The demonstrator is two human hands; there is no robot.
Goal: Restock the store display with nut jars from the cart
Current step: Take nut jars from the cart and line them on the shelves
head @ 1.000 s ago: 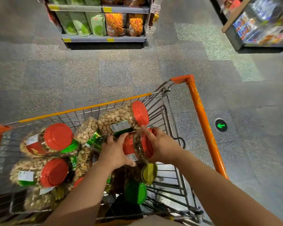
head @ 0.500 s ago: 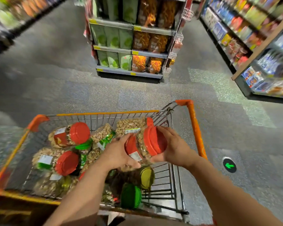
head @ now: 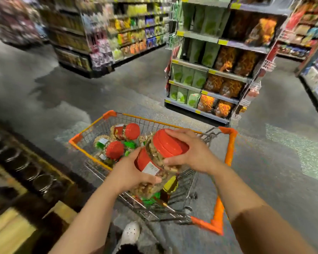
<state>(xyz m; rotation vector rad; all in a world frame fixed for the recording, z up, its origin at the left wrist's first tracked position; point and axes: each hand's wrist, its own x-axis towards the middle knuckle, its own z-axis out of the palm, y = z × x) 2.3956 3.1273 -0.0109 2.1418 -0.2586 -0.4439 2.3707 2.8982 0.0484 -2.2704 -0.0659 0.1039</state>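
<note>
Currently, both hands hold one clear nut jar point(head: 160, 162) above the near right part of the cart point(head: 229, 154). The jar is tilted, its red lid point(head: 170, 144) toward the upper right. The left hand point(head: 130, 173) grips the lower body of the jar, thumb curled over the label. The right hand point(head: 193, 153) grips the lid end, fingers curled over the lid rim and thumb against the jar wall. Further red-lidded jars point(head: 116, 149) lie on their sides inside the cart basket. A shelf unit point(head: 215, 70) with green and orange bags stands beyond the cart. A white shoe point(head: 130, 233) shows on the floor below the arms.
</note>
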